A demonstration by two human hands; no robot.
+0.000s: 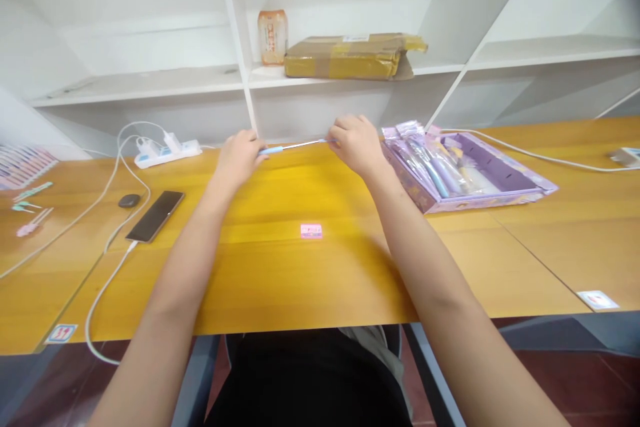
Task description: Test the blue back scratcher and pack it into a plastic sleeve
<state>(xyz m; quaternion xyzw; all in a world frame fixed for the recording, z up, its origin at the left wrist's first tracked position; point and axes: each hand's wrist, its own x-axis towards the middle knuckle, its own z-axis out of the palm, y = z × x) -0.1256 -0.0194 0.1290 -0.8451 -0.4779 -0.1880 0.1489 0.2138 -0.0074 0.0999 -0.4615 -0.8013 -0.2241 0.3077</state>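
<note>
Both hands pinching 1 thin tool
Left hand (239, 157) grips blue handle, right hand (356, 141) grips tip of thin tool (295, 145); purple box (505, 177) just right.

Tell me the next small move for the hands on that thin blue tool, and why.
Probably draw the hands apart along it: the left hand grips the blue handle end of the thin tool, the right hand pinches its slim tip, both above the table.

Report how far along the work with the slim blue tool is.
Done: several packets lie in the purple tray. In hand: the left hand and right hand each grip one end of the slim blue tool. Left: similar tools lie loose at the far left.
</note>
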